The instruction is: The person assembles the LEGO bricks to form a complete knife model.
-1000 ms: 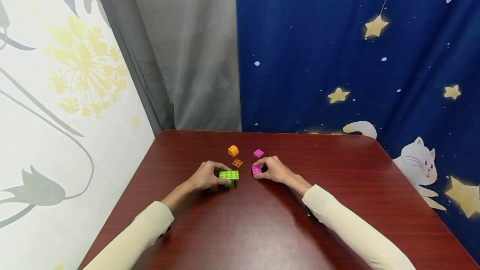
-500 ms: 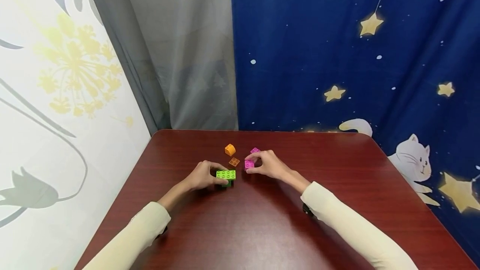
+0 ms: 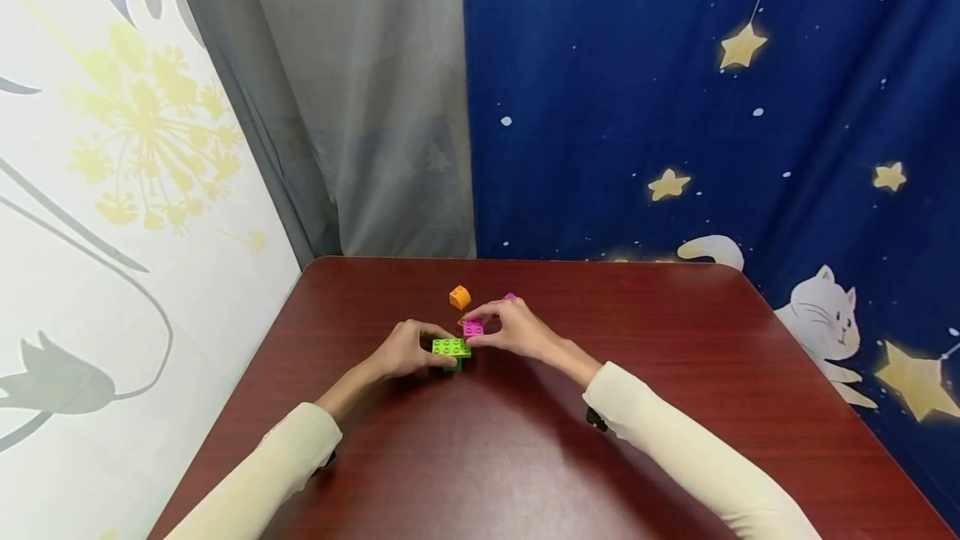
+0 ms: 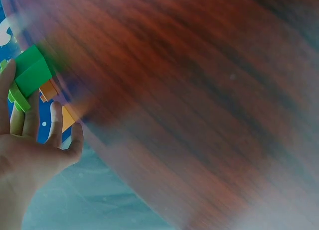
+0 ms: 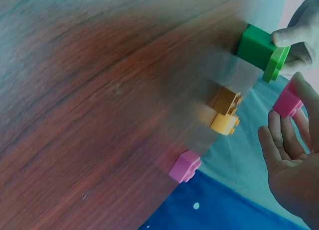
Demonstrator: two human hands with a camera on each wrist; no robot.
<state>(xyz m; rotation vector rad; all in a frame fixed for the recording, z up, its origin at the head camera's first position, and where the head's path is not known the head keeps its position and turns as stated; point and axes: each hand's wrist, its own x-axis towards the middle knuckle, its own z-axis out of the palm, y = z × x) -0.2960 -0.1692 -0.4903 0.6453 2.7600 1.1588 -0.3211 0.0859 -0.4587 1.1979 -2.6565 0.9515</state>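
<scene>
At the middle of the table in the head view, my left hand (image 3: 401,351) holds a light green toy brick (image 3: 448,346) with several studs, stacked on a dark green brick (image 3: 455,364). My right hand (image 3: 521,330) pinches a pink brick (image 3: 472,328) between thumb and fingers, studs up. That pink brick is close to the right end of the light green one; the right wrist view shows a gap between the pink brick (image 5: 287,100) and the light green brick (image 5: 275,64). The left wrist view shows the dark green brick (image 4: 32,70) from its side.
Beyond the hands lie a yellow-orange curved brick (image 3: 460,297) and a brown-orange brick (image 3: 461,321), partly covered by the right hand. A second pink brick (image 3: 510,297) sits behind that hand, mostly hidden. The reddish-brown table (image 3: 637,307) ends at curtains.
My right hand has moved left with the pink brick, from beside the second pink brick to near the green bricks. My left hand has hardly moved. The head view has shifted slightly.
</scene>
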